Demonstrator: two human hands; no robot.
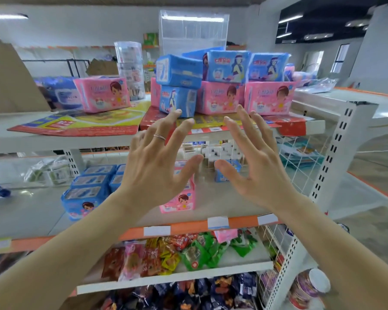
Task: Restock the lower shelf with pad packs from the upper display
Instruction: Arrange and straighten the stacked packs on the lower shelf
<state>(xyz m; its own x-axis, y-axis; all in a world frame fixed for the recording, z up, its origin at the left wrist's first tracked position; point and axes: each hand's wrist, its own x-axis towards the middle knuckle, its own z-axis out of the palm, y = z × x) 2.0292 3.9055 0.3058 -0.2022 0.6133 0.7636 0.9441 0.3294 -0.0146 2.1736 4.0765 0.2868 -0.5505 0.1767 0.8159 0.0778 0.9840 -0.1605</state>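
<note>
Pink pad packs (218,97) and blue pad packs (227,67) are stacked on the upper shelf (211,135), with one more pink pack (102,93) apart at the left. On the lower shelf (222,198) lie several blue packs (87,186) and a pink pack (180,201) half hidden by my left hand. My left hand (154,159) and my right hand (255,157) are raised side by side in front of the upper shelf's edge, fingers spread and straight, holding nothing. My left fingertips reach just below a blue pack (178,101).
Flat red and yellow cardboard (81,125) lies under the upper packs. A clear plastic box (193,30) and a clear cylinder (129,66) stand behind them. Snack bags (177,251) fill the shelves below. A white perforated upright (336,153) and a wire side panel (300,162) bound the right side.
</note>
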